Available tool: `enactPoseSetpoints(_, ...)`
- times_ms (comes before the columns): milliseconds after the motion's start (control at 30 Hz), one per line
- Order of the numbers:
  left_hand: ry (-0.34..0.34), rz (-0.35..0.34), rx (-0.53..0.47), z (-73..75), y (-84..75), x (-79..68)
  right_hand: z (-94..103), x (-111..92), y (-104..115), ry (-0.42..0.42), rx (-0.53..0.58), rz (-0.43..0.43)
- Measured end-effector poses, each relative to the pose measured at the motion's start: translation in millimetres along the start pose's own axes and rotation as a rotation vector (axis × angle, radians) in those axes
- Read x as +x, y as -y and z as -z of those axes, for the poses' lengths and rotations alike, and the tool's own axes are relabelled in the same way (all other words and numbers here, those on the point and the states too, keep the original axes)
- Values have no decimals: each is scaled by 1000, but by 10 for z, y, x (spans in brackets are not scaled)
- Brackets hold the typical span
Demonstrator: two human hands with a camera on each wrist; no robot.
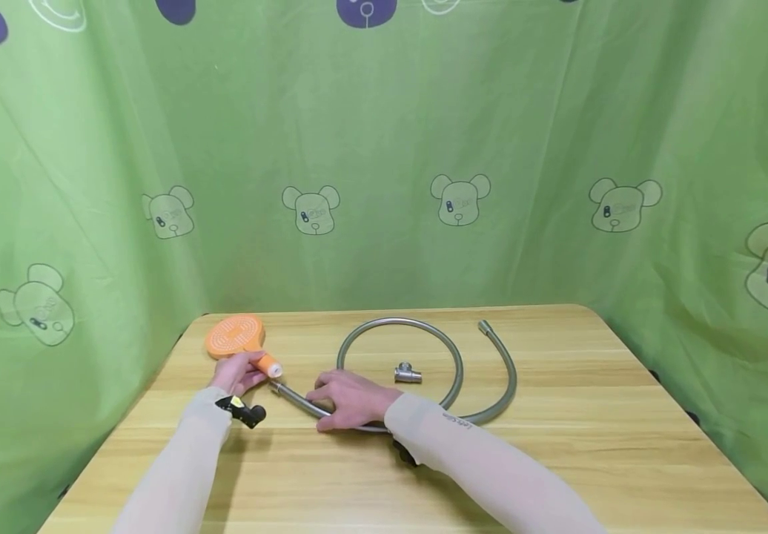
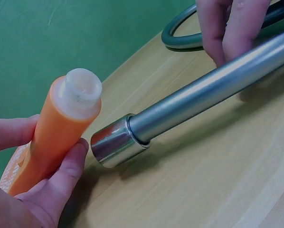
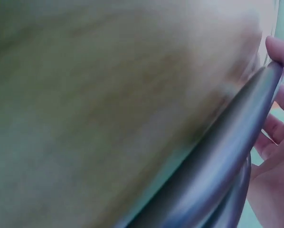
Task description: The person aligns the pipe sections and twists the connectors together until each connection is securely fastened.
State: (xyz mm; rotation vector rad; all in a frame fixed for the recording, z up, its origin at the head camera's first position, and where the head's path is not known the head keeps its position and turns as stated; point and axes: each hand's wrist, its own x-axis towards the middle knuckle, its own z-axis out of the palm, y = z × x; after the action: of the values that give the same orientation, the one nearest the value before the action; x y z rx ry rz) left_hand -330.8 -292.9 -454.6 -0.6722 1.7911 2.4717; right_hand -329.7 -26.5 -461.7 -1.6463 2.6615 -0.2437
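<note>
My left hand (image 1: 237, 373) grips the handle of an orange shower head (image 1: 236, 335) at the table's left side. In the left wrist view the handle's white threaded end (image 2: 84, 88) points up, with fingers and thumb on either side. My right hand (image 1: 351, 400) holds a grey metal shower hose (image 1: 305, 404) a short way behind its end, thumb and fingers about it in the right wrist view. The hose's shiny end nut (image 2: 118, 141) is close beside the white handle end, apart from it. Part of the hose is hidden under the right hand and sleeve.
The hose loops across the wooden table (image 1: 557, 460), its other end fitting (image 1: 485, 326) lying at the back right. Inside the loop lies a small chrome T-shaped valve (image 1: 407, 373). A green curtain (image 1: 384, 148) with bear prints hangs around the table.
</note>
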Motion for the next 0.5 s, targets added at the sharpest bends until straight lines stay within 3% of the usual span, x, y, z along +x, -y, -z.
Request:
enactPoseSetpoints(267, 9, -1, -48, 40, -40, -51, -5, 59, 83, -21, -63, 28)
enactPoseSetpoints(500, 40, -4, -63, 104, -92, -53, -25, 79, 108, -14, 38, -42)
